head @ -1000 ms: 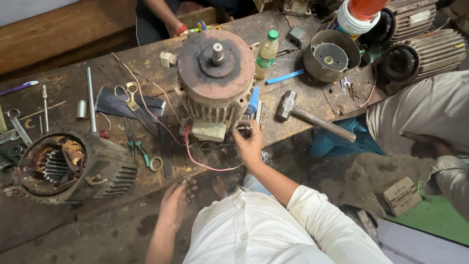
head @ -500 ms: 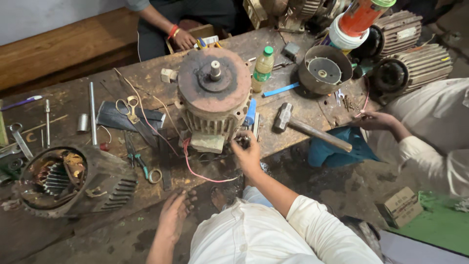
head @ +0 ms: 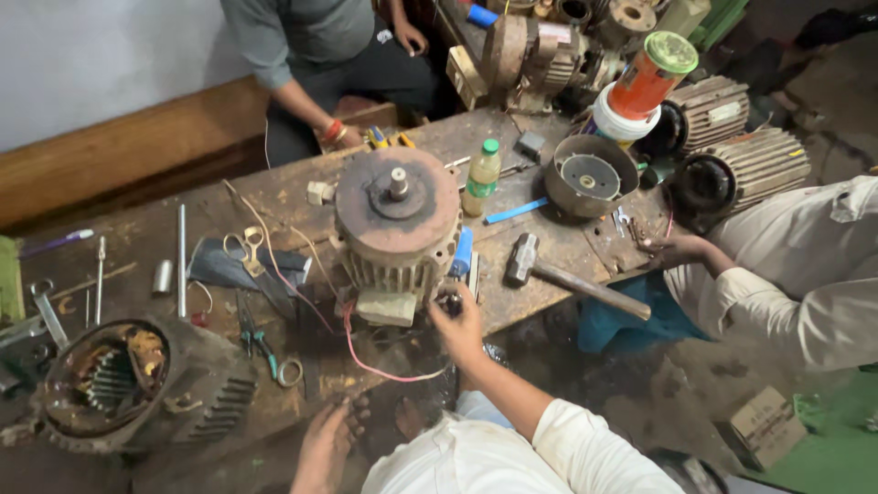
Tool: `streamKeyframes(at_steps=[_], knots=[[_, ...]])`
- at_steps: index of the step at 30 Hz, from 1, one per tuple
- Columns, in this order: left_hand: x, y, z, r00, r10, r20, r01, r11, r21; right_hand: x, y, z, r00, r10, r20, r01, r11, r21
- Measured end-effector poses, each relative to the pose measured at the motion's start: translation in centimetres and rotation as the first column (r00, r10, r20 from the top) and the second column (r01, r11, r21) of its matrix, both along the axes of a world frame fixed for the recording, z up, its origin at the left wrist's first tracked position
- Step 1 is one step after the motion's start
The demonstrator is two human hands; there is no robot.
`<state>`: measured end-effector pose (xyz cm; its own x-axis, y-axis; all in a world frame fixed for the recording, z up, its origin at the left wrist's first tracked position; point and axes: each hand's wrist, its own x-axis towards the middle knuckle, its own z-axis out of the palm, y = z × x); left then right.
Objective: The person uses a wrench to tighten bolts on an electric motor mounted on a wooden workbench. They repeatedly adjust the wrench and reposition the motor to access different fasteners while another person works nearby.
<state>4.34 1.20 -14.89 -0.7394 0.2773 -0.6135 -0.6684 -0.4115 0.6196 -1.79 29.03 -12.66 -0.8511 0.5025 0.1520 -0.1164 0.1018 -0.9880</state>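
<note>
A worn workbench (head: 549,274) carries everything. A ribbed motor (head: 398,229) stands shaft-up near its front edge, about midway along. A gutted housing (head: 128,384) lies at the front left corner; a hammer (head: 567,274) lies right of the motor. The right hand (head: 457,322) touches the motor's lower right side, fingers pinched on a small dark part. The left hand (head: 327,444) rests at the front edge, fingers loosely spread.
</note>
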Motion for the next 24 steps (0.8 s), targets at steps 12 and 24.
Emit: streamKeyframes(at_steps=[12,24], knots=[[0.1,0.0,1.9,0.999,0.017,0.03,-0.015,0.998,-0.067,0.0,-1.0,-0.1,1.0,-0.007,-0.023,0.005,0.995,-0.102],[0.5,-0.4,1.5,0.998,0.048,0.042,-0.045,0.997,-0.066,-0.1,-0.6,-1.0,0.999,0.002,0.034,0.005,0.981,-0.192]])
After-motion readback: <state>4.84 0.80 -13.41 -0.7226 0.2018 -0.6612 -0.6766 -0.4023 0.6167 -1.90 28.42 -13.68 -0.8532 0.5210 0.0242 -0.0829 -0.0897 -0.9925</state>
